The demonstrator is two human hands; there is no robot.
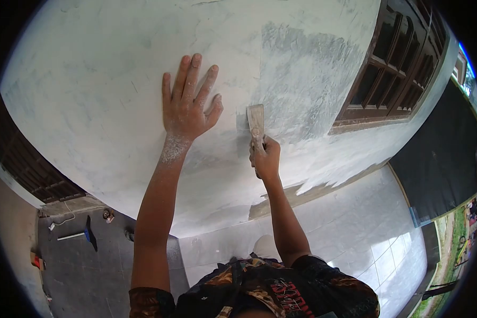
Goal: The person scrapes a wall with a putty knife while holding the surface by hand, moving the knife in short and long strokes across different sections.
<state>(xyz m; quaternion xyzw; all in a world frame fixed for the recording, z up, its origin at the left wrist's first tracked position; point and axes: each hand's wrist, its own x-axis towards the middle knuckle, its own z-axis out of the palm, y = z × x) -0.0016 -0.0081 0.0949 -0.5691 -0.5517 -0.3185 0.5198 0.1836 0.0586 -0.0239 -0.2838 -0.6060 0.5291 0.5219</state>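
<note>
Far left, a dark slatted door (29, 169) is being seen beside the wall, with a blue-headed tool (82, 235) and small bits of clutter lying on the grey floor (90, 275) below it. The pale plastered wall (100, 95) is being leaned on by the left hand (188, 103): palm is being pressed flat, fingers spread wide, nothing being gripped, plaster dust being carried on the wrist. Just right of it, a putty knife (256, 124) is being held upright against the wall, blade up, at the edge of a greyer, rougher patch (307, 79). Its handle is being wrapped tight by the right hand (265, 159), fingers curled closed around it. The knife is sitting near the left hand's thumb, not touching it. Further right, a dark wooden window frame (397, 63) is being shown set in the wall, light floor tiles (365, 222) below, a black strip (440, 159) beyond. A patterned shirt (281, 289) is being seen at bottom.
</note>
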